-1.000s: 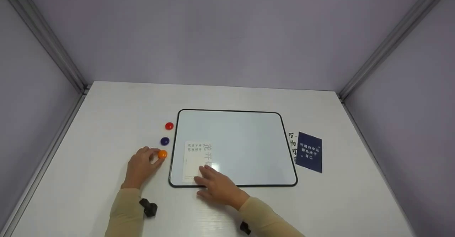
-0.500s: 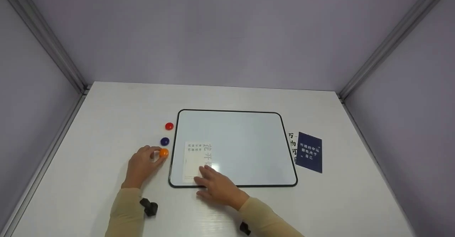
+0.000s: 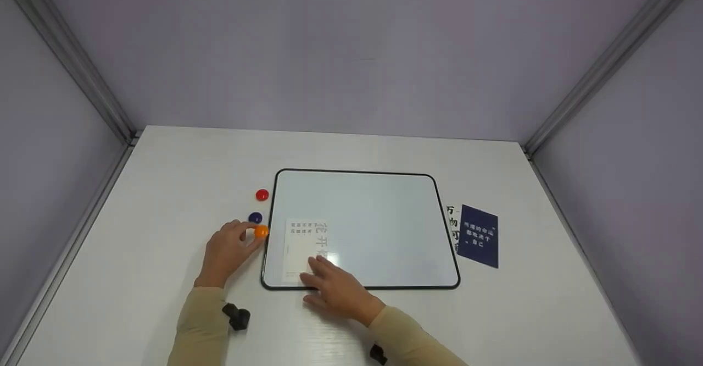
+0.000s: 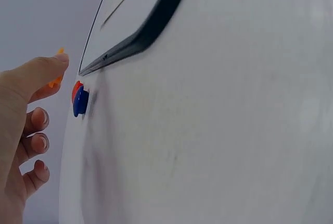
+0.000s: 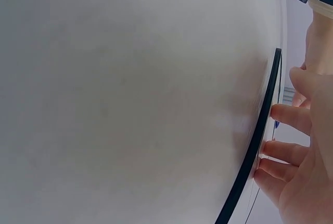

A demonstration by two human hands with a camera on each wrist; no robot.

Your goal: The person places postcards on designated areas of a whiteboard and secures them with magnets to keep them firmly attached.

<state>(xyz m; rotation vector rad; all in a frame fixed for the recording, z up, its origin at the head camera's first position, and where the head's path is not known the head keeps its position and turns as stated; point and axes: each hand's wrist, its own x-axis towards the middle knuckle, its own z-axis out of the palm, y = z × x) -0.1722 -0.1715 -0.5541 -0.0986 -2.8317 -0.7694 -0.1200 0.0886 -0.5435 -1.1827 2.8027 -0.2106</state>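
Note:
Between thumb and forefinger, my left hand (image 3: 228,249) pinches an orange round magnet (image 3: 261,231) at the left edge of the whiteboard (image 3: 384,228). The left wrist view shows the orange magnet (image 4: 55,82) mostly hidden behind the thumb, raised off the table. My right hand (image 3: 341,292) rests with spread fingers on the lower right part of a white card (image 3: 299,245) with printed characters, which lies on the board's lower left. In the right wrist view, the fingertips of the right hand (image 5: 299,156) reach over the board's black rim (image 5: 255,146).
Left of the board lie a blue magnet (image 3: 255,217) and a red magnet (image 3: 262,194). Right of it, a dark blue card (image 3: 479,237) with white writing overlaps a white card with black characters (image 3: 451,223). Black cameras (image 3: 237,317) sit on the wrists.
My left hand has carried the orange magnet right and slightly away from me, from beside the blue magnet to the board's left edge. The right hand stays in place on the card.

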